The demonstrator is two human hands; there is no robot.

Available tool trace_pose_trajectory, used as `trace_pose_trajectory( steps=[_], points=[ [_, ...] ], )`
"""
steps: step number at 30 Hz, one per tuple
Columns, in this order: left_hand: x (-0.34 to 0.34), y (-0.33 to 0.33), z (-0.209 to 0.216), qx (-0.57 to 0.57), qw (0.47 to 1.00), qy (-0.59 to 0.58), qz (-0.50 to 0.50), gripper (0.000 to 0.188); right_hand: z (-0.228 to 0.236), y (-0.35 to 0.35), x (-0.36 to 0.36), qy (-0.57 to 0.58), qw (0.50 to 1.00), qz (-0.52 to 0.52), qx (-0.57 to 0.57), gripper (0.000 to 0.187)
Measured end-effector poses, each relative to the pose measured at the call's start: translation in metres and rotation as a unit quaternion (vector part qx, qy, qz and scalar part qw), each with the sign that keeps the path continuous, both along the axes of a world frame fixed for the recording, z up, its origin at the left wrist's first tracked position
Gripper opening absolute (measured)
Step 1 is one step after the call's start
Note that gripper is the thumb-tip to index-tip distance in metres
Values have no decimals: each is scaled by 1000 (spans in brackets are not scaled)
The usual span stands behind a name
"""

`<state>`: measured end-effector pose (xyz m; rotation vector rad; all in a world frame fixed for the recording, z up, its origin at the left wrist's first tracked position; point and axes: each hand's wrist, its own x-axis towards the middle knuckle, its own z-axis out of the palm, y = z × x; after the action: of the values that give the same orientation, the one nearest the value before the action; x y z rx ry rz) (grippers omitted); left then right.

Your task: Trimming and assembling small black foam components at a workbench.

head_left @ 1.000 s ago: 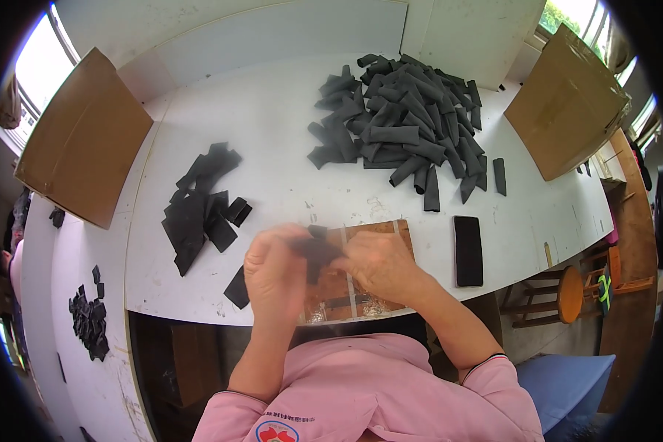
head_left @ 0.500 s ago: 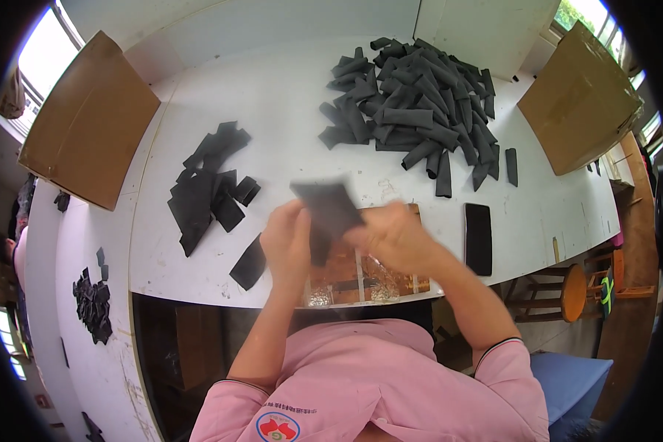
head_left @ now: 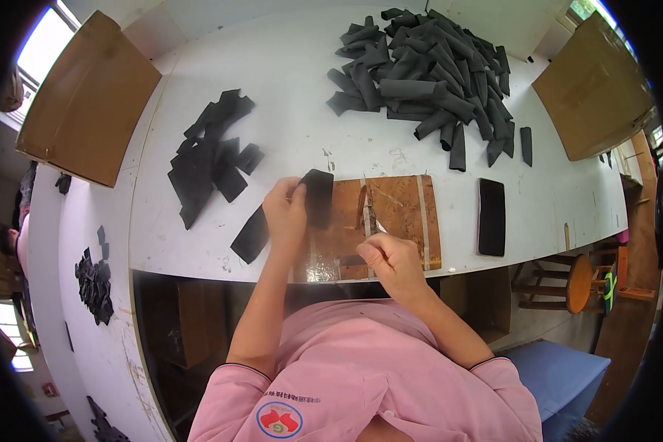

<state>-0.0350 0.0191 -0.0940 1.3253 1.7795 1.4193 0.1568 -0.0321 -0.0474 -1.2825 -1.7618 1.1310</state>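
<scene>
My left hand [head_left: 286,214] pinches a dark grey fabric piece [head_left: 319,197] by its upper left edge. That piece hangs over the left part of a brown board [head_left: 405,199] with pale tape strips. My right hand [head_left: 396,267] is closed above the board's lower edge. A small shiny bit [head_left: 379,227] shows just above its knuckles, too little to name. Beside my left wrist another dark flat piece [head_left: 250,237] lies on the white table. Farther left is a loose heap of flat black pieces [head_left: 199,173].
A large pile of rolled dark grey tubes [head_left: 427,81] covers the back right. A black phone-like slab [head_left: 491,217] lies right of the board. Cardboard boxes stand at the left [head_left: 88,96] and right [head_left: 597,85]. Small black scraps [head_left: 93,287] lie on the left side table.
My hands have moved apart. The fabric piece, earlier between both hands, is now in my left hand alone. My right hand has come down toward the board's near edge. The view has shifted slightly.
</scene>
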Motion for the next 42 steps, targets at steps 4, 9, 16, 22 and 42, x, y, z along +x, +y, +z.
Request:
trace_pose_trajectory(
  steps=[4, 9, 16, 22, 42],
  points=[
    [20, -49, 47, -74, 955, -278, -79, 3, 2, -4, -4, -35, 983, -33, 178, 40],
    [36, -97, 51, -102, 911, -353, -188, 7, 9, 0, 1, 158, 986, 57, 7, 48],
    [33, -108, 47, -75, 866, -424, -255, 19, 14, 2, 18, 238, 951, 120, -155, 11],
    [22, -84, 78, -121, 814, -514, -240, 29, 29, 9, 26, 140, 972, 167, -87, 11],
    [21, -75, 78, -200, 924, -113, -306, 4, 24, 18, 6, -82, 948, 119, 283, 18]
  ],
)
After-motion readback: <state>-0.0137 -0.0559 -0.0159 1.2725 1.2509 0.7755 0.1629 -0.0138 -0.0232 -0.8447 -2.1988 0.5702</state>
